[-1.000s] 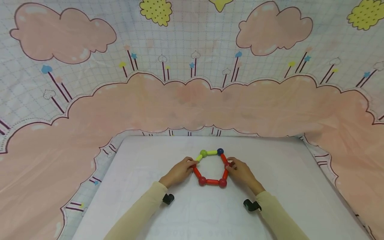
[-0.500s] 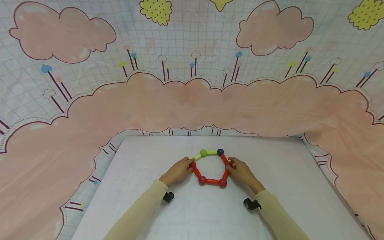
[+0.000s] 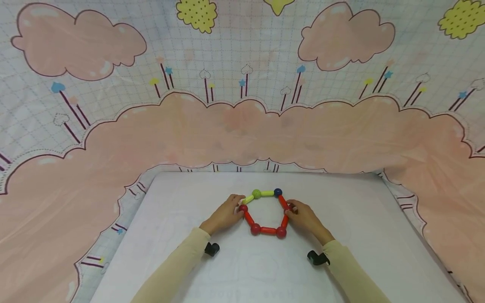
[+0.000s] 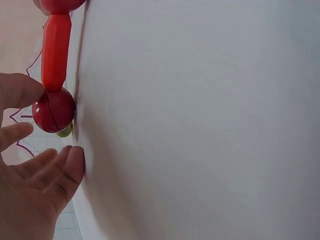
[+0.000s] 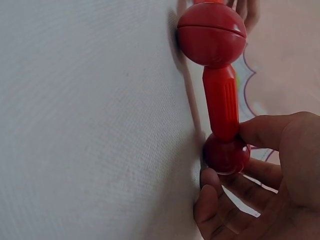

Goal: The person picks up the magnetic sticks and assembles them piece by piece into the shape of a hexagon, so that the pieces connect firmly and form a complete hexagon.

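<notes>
A six-sided ring of toy building rods and balls lies on the white tabletop. In the head view, a green ball (image 3: 257, 193) and a blue ball (image 3: 278, 192) form its far side, joined by a yellow-green rod (image 3: 267, 193). Two red balls, one at left (image 3: 255, 229) and one at right (image 3: 281, 232), form the near side. My left hand (image 3: 227, 213) is at the ring's left corner, its thumb touching a red ball (image 4: 54, 111) and its other fingers spread apart. My right hand (image 3: 304, 215) holds the right corner's red ball (image 5: 227, 156) between thumb and fingers.
The white tabletop (image 3: 189, 189) extends around the ring on all sides. A peach-and-white patterned cloth (image 3: 242, 134) hangs behind the table and down its sides. Dark wrist cameras, one left (image 3: 212, 249) and one right (image 3: 317, 258), sit on the wrists.
My left fingers have lifted and spread away from the left corner, so its red ball shows more fully. The left yellow-green rod has swung slightly outward. My right hand stays almost still.
</notes>
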`<act>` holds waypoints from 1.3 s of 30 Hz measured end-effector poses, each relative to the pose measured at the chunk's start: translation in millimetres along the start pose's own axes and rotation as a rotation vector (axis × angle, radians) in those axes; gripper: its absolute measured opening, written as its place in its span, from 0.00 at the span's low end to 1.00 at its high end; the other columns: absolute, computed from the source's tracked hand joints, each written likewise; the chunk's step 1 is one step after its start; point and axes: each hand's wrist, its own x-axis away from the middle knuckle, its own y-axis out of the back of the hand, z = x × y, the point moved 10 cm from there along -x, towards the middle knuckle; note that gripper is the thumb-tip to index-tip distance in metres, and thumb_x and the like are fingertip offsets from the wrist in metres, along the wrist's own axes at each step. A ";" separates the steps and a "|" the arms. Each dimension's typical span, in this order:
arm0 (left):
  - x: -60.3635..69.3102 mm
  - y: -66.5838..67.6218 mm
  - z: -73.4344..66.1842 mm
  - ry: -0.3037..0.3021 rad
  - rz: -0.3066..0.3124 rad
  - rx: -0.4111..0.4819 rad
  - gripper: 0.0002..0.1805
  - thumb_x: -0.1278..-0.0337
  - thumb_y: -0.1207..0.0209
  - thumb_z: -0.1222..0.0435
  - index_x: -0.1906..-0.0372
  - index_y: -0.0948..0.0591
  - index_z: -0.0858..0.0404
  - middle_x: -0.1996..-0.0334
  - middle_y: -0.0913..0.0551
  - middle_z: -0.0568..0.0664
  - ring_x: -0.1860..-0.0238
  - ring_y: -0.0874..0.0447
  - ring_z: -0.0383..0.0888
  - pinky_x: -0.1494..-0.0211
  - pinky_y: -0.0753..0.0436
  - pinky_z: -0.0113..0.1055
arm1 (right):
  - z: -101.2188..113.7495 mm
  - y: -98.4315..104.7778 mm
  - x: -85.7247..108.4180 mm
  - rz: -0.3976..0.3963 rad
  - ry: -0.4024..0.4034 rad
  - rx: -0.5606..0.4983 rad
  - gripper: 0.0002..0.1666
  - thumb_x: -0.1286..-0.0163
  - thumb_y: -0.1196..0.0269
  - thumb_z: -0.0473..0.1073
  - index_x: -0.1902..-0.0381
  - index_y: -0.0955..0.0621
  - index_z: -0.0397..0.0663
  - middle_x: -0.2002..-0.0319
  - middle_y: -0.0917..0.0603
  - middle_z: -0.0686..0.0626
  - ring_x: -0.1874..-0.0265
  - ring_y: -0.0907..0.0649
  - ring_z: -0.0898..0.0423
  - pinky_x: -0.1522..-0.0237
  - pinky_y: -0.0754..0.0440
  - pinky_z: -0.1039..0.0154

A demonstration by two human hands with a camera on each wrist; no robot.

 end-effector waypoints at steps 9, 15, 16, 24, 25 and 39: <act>-5.2 -5.4 -3.8 -0.024 0.036 0.006 0.20 0.30 0.46 0.61 0.36 0.24 0.59 0.40 0.22 0.56 0.37 0.26 0.54 0.31 0.29 0.50 | 0.3 -1.1 0.0 -0.009 0.009 -0.007 0.26 0.30 0.38 0.44 0.36 0.26 0.47 0.49 0.18 0.45 0.57 0.21 0.52 0.51 0.18 0.54; -7.6 -8.2 -3.7 -0.024 0.050 0.014 0.20 0.30 0.46 0.63 0.38 0.22 0.63 0.42 0.25 0.60 0.43 0.26 0.52 0.36 0.26 0.50 | -0.4 -1.4 -0.2 -0.014 -0.001 -0.012 0.26 0.30 0.38 0.44 0.36 0.26 0.48 0.49 0.18 0.45 0.57 0.21 0.52 0.50 0.18 0.53; -7.7 -8.3 -3.7 -0.028 0.045 0.018 0.20 0.30 0.45 0.64 0.38 0.22 0.64 0.42 0.26 0.61 0.43 0.26 0.52 0.36 0.25 0.49 | -0.8 -1.6 -0.3 -0.014 -0.005 -0.012 0.26 0.31 0.38 0.44 0.36 0.26 0.48 0.49 0.18 0.45 0.57 0.21 0.52 0.50 0.18 0.53; -6.4 -5.7 -5.0 -0.051 0.002 0.077 0.18 0.32 0.44 0.66 0.40 0.21 0.64 0.43 0.27 0.60 0.48 0.24 0.50 0.39 0.23 0.47 | -2.0 -2.1 -0.1 -0.014 -0.010 -0.020 0.26 0.31 0.37 0.45 0.36 0.26 0.48 0.50 0.18 0.45 0.57 0.21 0.52 0.50 0.18 0.53; -5.8 -5.7 -4.3 -0.040 0.006 0.089 0.17 0.32 0.44 0.66 0.41 0.21 0.63 0.44 0.26 0.60 0.48 0.24 0.50 0.39 0.23 0.47 | -1.9 -2.0 0.0 -0.014 -0.010 -0.019 0.26 0.31 0.37 0.45 0.36 0.26 0.48 0.50 0.18 0.45 0.57 0.21 0.52 0.50 0.18 0.53; -11.4 -11.1 -5.0 -0.018 0.059 0.071 0.17 0.32 0.46 0.65 0.42 0.18 0.61 0.48 0.23 0.57 0.53 0.28 0.46 0.49 0.25 0.40 | -1.0 -0.3 -0.5 -0.017 -0.004 -0.023 0.26 0.30 0.38 0.45 0.36 0.26 0.49 0.49 0.18 0.46 0.57 0.22 0.52 0.51 0.19 0.54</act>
